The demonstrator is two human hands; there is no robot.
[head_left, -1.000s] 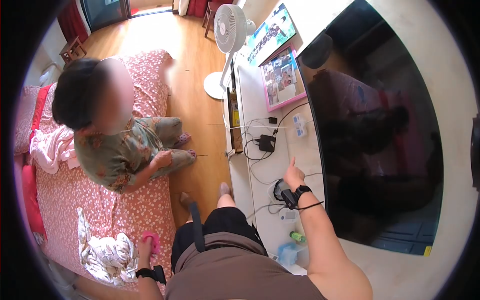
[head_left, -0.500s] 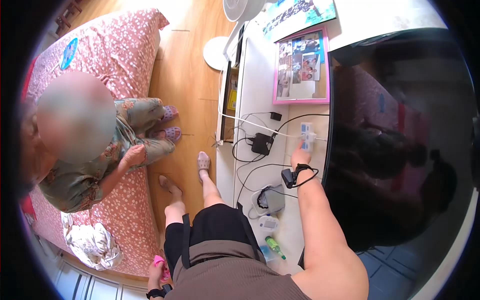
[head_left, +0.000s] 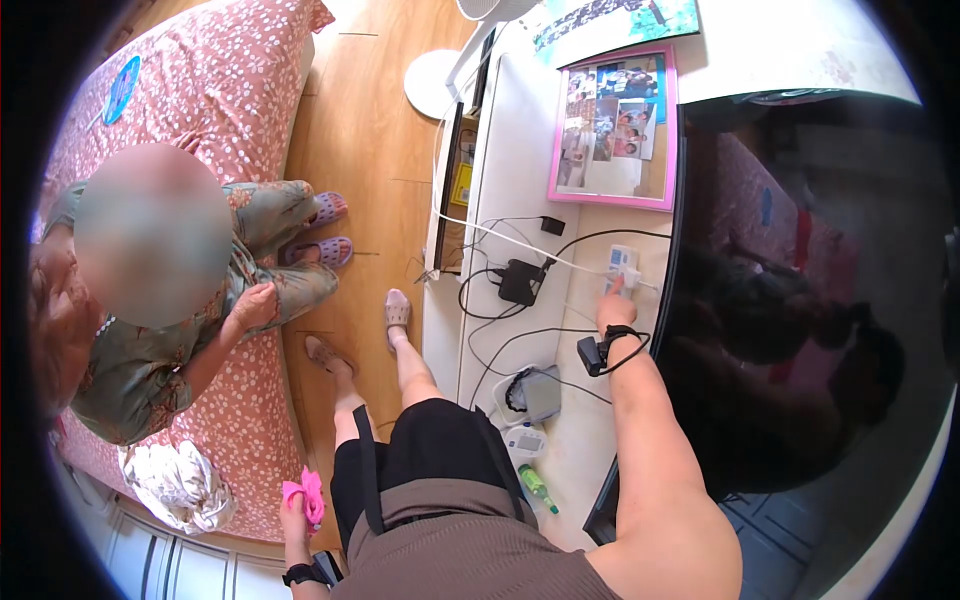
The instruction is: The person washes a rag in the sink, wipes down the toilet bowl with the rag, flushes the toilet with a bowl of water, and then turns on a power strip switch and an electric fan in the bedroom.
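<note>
My right hand [head_left: 615,309] reaches across the white cabinet top with one finger stretched onto a white power strip [head_left: 622,262]. A white plug with a cable sits in the strip beside the fingertip. The other fingers of this hand look curled and hold nothing that I can see. Low at my side, my left hand [head_left: 294,522] is closed around a bright pink cloth [head_left: 312,497], which sticks out above the fingers. A black adapter box [head_left: 520,283] with cables lies left of the strip.
A television [head_left: 790,300] stands along the right. On the cabinet are a pink photo frame [head_left: 612,198], a blood pressure monitor [head_left: 525,440], its grey cuff [head_left: 541,394] and a green bottle [head_left: 538,488]. Another person [head_left: 150,370] sits on the bed [head_left: 230,130]. A white fan [head_left: 432,85] stands ahead.
My left hand has risen slightly, bringing more of the pink cloth into view. My right hand stays at the power strip, its finger shifted slightly along it. The view has moved a little.
</note>
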